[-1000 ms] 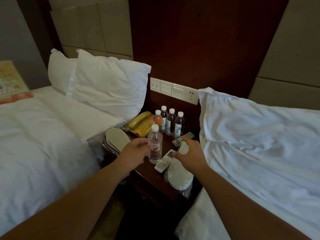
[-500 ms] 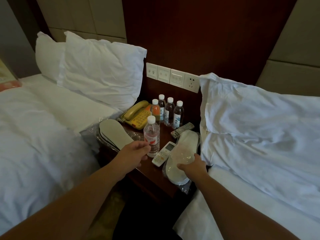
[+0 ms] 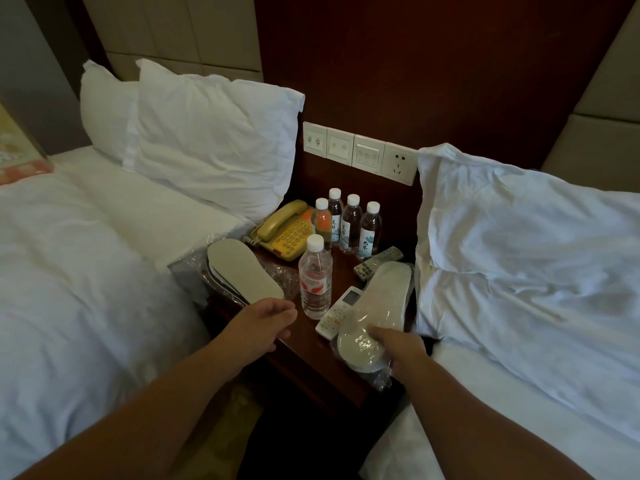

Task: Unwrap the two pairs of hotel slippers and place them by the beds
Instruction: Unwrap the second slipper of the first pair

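Two pairs of white hotel slippers in clear plastic lie on the dark wooden nightstand between two beds. The left wrapped pair rests sole-up at the nightstand's left edge, against the left bed. The right wrapped pair lies along the right edge beside the right bed. My right hand grips the near end of this right pair, thumb on top. My left hand hovers just in front of the left pair, fingers loosely apart, holding nothing.
A water bottle stands between the two pairs. Behind it sit a yellow telephone and several small bottles. Two remote controls lie beside the right pair. Wall switches and a socket are above.
My right hand slid from the far end of the right wrapped pair to its near end and closed on it. My left hand drew back from the bottle toward the nightstand's front.
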Motion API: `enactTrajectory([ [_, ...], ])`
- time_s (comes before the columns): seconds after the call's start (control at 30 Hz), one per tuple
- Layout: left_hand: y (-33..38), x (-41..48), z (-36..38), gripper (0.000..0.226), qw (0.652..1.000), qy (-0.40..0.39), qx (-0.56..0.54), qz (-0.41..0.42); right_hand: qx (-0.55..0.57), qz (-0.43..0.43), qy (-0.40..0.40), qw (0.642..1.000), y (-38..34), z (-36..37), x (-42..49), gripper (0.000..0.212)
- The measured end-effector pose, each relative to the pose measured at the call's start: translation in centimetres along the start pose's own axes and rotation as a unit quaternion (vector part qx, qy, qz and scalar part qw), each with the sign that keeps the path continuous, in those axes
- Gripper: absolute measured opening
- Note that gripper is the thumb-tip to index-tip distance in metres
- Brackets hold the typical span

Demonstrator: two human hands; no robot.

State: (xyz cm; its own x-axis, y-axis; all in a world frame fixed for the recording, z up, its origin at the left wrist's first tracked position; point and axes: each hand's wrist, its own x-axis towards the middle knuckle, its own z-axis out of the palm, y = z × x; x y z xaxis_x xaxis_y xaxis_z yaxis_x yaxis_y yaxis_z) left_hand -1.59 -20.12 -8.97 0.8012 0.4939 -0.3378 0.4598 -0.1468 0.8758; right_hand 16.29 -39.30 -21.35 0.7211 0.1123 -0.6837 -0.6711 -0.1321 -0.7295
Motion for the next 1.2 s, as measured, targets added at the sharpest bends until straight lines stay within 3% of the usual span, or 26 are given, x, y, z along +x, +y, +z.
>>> enactTrajectory([
  [0.1,0.7,-0.3,0.2,0.015,1.000,-0.006,0.004,0.010,0.057,-0.046,-0.015,0.997,-1.3,0.6,-1.7,0.075],
  [0.27,2.5,-1.0,1.0,0.016,0.999,-0.015,0.008,0.042,0.076,-0.163,0.032,0.983,-3.9,1.7,-6.0,0.065],
  [0.5,6.2,-3.1,1.3,0.020,0.993,-0.026,-0.019,0.113,0.058,-0.394,0.070,0.915,-7.9,3.0,-13.9,0.052],
  [0.77,10.7,-5.7,0.1,0.048,0.966,0.009,-0.166,0.199,-0.071,-0.597,0.090,0.794,-9.8,5.3,-20.5,0.051],
  [0.93,12.3,-7.5,-0.9,0.075,0.945,0.017,-0.250,0.211,-0.200,-0.717,0.126,0.656,-9.3,7.1,-22.9,0.042],
  [1.1,12.1,-7.8,-2.4,0.066,0.912,0.096,-0.371,0.150,-0.330,-0.767,0.054,0.548,-8.3,8.7,-25.0,0.050],
  [1.2,11.1,-7.7,-4.5,0.058,0.885,0.088,-0.437,0.134,-0.341,-0.775,-0.051,0.530,-7.9,8.8,-26.3,0.052],
])
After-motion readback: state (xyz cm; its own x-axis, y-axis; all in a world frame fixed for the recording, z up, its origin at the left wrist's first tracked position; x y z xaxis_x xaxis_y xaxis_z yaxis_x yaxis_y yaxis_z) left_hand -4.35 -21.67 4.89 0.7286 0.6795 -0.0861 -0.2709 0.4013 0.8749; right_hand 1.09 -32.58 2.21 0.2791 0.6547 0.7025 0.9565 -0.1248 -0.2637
